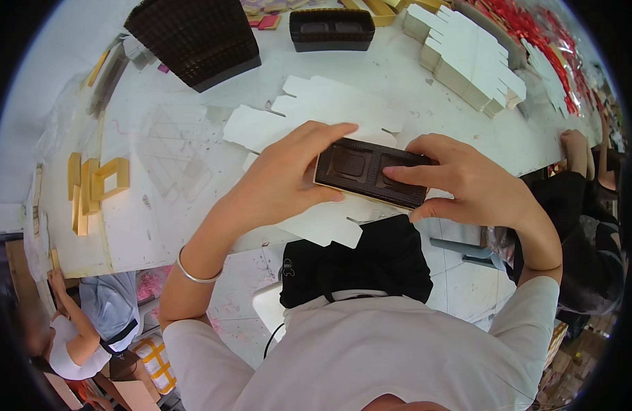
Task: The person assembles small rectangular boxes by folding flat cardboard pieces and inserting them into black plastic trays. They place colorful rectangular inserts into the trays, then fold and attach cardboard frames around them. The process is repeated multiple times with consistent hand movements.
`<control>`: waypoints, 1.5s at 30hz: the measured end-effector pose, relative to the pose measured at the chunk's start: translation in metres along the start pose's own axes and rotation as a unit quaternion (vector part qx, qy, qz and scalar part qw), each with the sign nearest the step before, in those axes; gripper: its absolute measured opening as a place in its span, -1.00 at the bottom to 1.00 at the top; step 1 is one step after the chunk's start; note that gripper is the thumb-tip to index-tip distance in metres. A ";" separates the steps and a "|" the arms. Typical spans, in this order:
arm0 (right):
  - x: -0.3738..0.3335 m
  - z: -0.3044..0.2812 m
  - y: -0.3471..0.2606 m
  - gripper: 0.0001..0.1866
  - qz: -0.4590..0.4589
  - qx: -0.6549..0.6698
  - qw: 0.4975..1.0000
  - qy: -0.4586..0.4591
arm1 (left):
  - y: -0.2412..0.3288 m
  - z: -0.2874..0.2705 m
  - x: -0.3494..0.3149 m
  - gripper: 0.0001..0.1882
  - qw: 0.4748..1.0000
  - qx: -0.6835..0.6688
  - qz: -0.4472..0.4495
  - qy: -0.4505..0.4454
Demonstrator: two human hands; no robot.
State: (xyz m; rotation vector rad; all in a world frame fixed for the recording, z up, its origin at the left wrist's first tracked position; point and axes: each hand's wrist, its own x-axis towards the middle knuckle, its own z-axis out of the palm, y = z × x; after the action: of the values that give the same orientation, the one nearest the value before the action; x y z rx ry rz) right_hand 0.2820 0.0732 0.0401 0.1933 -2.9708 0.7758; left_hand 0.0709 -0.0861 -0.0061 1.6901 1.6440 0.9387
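A dark brown plastic tray with two square wells sits between my hands, a thin pale gold edge showing along its near side. Around its left end curl the fingers and thumb of my left hand, which wears a silver bangle on the wrist. My right hand grips the other end, one finger pressed down into the right well and the thumb at the near edge. Under the tray lie flat white card box blanks, partly hidden by my hands.
Tall nested brown trays and a shorter stack stand at the back. White folded cards are piled back right, near red shredded filler. Gold box frames and clear sheets lie left. Other people are at both sides.
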 end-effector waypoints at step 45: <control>0.004 0.064 0.001 -0.47 -0.042 -0.109 0.990 0.074 | 0.023 0.032 -0.049 -0.32 0.978 0.154 -0.053 0.133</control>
State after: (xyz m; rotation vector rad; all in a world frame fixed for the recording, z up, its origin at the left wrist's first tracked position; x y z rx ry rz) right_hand 0.2759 0.0420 -0.0156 0.2342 -2.8578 0.4319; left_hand 0.1114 -0.1339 -0.0098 1.7083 2.1286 0.9268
